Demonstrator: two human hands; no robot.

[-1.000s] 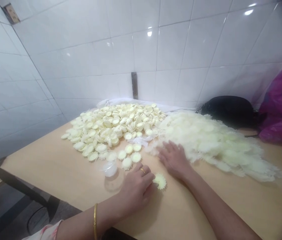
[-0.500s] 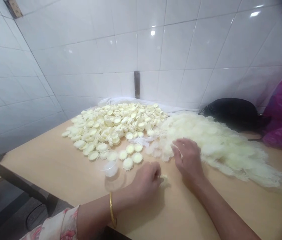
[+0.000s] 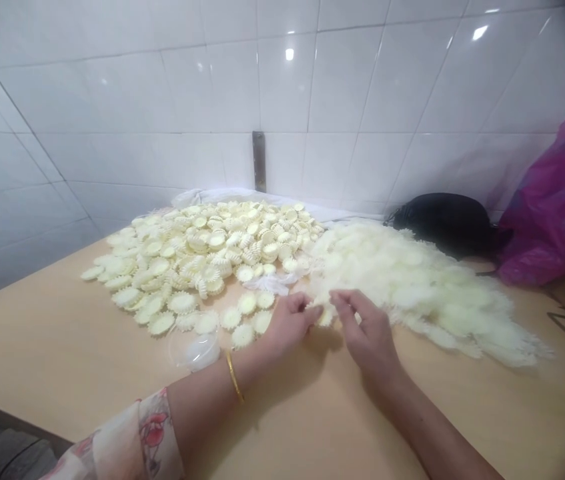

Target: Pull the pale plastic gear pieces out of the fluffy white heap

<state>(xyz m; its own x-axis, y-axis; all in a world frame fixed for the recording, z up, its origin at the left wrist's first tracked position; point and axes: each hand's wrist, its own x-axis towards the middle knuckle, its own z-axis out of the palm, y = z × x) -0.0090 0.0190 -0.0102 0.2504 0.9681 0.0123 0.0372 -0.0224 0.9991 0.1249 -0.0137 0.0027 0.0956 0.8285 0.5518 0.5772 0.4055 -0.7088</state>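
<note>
My left hand (image 3: 289, 321), with a gold bangle at the wrist, is closed on a pale yellow disc with a scalloped edge (image 3: 326, 315), held just above the table. Close by on the right, my right hand (image 3: 365, 328) has thumb and forefinger pinched together at the disc's upper edge. What that pinch holds is too small to make out. Several loose scalloped discs (image 3: 243, 335) lie left of my left hand. Beside them is a clear plastic tub (image 3: 197, 352) with whitish contents, partly behind my left forearm.
A large heap of scalloped discs (image 3: 212, 240) covers the back of the wooden table (image 3: 87, 373). To its right spreads a pile of sheer, pale frilly pieces (image 3: 412, 287). A black bag-like item (image 3: 445, 220) and a magenta plastic bag (image 3: 552, 200) are at the back right, by the tiled wall.
My left hand has lifted the disc up and away from me. My right hand has come off the frilly pile and met the disc with fingers pinched. The view has shifted slightly.
</note>
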